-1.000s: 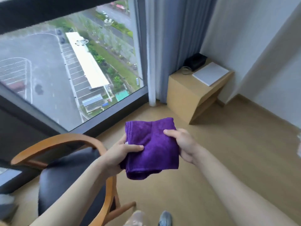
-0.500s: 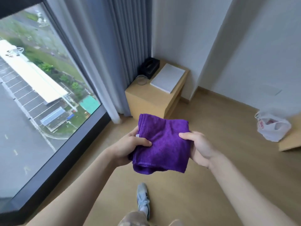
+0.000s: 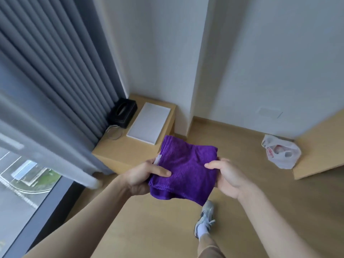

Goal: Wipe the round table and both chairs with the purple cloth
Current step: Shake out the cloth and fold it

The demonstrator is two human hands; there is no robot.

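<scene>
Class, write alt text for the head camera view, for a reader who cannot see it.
Two hands hold a folded purple cloth above a wooden floor, the left hand and right hand each pinching one side. Behind it stands a low wooden side table beside grey curtains; a white plastic bag lies further right.

A tissue box (image 3: 122, 112) sits behind a glass (image 3: 113, 132) on the side table (image 3: 128, 153) (curtain (image 3: 46, 81) to their left).

Folded purple terry cloth (image 3: 183, 170), held in the air

Fleecy and deep violet, folded into a rough square of several layers, its lower edge sagging; a small pale tag, probably a label, shows at its left edge.
</scene>
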